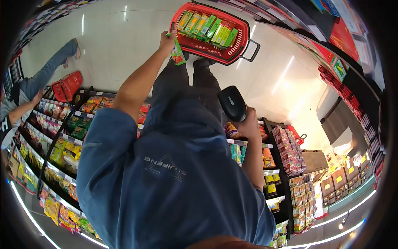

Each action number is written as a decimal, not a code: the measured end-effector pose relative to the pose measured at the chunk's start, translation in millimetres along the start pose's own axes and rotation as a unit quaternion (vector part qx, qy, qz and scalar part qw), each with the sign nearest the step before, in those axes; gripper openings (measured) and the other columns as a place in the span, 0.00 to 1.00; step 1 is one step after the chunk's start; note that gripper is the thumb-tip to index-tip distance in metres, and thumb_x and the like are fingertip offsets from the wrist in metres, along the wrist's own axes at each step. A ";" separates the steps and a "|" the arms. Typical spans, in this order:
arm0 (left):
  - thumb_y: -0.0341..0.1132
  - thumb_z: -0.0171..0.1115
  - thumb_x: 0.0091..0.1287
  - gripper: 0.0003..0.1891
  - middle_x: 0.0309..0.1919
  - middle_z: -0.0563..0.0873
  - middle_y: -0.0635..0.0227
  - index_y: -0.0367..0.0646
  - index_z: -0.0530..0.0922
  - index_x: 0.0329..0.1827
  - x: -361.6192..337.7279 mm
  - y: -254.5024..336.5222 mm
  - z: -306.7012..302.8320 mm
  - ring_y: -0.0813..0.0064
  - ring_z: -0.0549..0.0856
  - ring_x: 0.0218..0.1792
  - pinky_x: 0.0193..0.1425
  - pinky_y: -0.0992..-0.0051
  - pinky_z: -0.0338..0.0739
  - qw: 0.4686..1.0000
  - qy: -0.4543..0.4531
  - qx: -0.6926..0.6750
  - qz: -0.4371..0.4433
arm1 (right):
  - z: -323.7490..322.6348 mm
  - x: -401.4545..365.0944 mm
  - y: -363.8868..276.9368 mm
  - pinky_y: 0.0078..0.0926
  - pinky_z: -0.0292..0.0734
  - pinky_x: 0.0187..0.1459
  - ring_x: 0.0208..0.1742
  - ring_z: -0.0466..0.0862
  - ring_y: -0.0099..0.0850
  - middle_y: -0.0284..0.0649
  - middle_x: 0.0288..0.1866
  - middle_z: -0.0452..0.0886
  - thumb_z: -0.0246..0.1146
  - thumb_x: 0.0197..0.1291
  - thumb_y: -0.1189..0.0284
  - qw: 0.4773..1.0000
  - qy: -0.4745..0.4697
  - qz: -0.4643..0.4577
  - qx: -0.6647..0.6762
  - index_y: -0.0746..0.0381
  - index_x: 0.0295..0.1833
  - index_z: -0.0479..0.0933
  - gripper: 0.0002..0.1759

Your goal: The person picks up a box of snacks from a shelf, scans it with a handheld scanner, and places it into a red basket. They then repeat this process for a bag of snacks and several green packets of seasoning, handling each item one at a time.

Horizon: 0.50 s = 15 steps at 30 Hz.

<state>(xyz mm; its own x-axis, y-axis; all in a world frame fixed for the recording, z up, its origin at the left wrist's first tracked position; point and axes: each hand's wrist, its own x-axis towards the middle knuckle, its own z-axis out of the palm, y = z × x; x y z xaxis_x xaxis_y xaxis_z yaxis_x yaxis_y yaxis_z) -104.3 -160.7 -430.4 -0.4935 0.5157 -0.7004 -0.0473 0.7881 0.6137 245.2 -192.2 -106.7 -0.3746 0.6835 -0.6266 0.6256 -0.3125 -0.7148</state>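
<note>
My left hand point(167, 40) is closed on a small green box point(177, 53) with a red and orange picture, held beside the near left edge of a red shopping basket point(181, 42). Green and yellow boxes point(209, 28) stand in a row inside the basket. At the right of my body, my right hand point(248, 123) is wrapped round a black handheld scanner point(232, 103), its rounded head pointing up and left. The handle is mostly hidden by my fingers.
Shelves of packaged snacks point(66, 155) line the left and lower right. Another person point(31, 95) is at the far left, near a second red basket point(67, 86). Stacked packets point(287, 149) stand at the right. The pale floor point(112, 45) surrounds my basket.
</note>
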 end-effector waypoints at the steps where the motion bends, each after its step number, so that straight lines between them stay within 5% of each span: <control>1: 0.53 0.64 0.68 0.38 0.54 0.81 0.46 0.38 0.61 0.72 5.5 -6.4 6.1 0.59 0.84 0.51 0.53 0.66 0.80 1.000 0.003 -0.025 -0.006 | 0.5 2.2 8.9 0.40 0.80 0.42 0.40 0.85 0.54 0.52 0.34 0.85 0.71 0.40 0.76 1.000 -0.007 0.031 0.000 0.66 0.49 0.79 0.24; 5: 0.43 0.60 0.72 0.36 0.54 0.77 0.49 0.41 0.54 0.77 46.1 -17.4 28.0 0.63 0.80 0.53 0.55 0.66 0.78 0.994 -0.078 0.074 -0.001 | 3.3 12.7 44.6 0.44 0.80 0.43 0.41 0.86 0.54 0.49 0.37 0.86 0.72 0.40 0.76 0.998 0.024 -0.002 -0.053 0.65 0.49 0.79 0.25; 7: 0.37 0.59 0.68 0.32 0.57 0.77 0.38 0.47 0.60 0.75 67.7 -22.6 52.4 0.46 0.78 0.60 0.62 0.57 0.75 0.959 0.002 0.246 0.137 | 4.1 19.3 65.2 0.42 0.81 0.42 0.41 0.87 0.52 0.49 0.38 0.86 0.72 0.41 0.76 0.997 0.040 -0.038 -0.062 0.65 0.49 0.79 0.24; 9: 0.38 0.59 0.68 0.32 0.59 0.76 0.39 0.46 0.60 0.75 86.1 -22.4 73.7 0.46 0.76 0.62 0.63 0.56 0.74 0.949 -0.020 0.269 0.165 | 5.8 16.9 85.2 0.39 0.81 0.41 0.40 0.87 0.49 0.49 0.37 0.86 0.72 0.43 0.76 0.994 -0.014 0.109 0.015 0.65 0.48 0.79 0.22; 13: 0.40 0.63 0.67 0.33 0.59 0.79 0.46 0.47 0.62 0.75 109.6 -12.7 138.8 0.48 0.79 0.60 0.66 0.59 0.72 0.916 -0.071 0.267 0.290 | 15.2 21.9 117.3 0.35 0.81 0.41 0.42 0.88 0.45 0.50 0.36 0.86 0.72 0.44 0.76 0.989 -0.001 0.129 0.073 0.66 0.47 0.80 0.20; 15: 0.45 0.68 0.63 0.36 0.60 0.80 0.49 0.47 0.65 0.73 115.4 -12.7 176.4 0.49 0.80 0.59 0.62 0.59 0.75 0.914 -0.102 0.289 0.268 | 24.6 18.9 139.4 0.34 0.81 0.38 0.40 0.89 0.44 0.50 0.36 0.86 0.73 0.46 0.75 0.991 -0.003 0.119 0.055 0.66 0.46 0.80 0.19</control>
<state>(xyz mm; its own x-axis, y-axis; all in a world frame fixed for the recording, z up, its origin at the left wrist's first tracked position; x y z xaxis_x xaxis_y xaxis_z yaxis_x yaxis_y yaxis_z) -7.4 -51.9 -583.3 -0.1373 0.8846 -0.4458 0.6481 0.4205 0.6349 308.5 -239.1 -225.8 -0.2304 0.5780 -0.7829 0.6178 -0.5347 -0.5766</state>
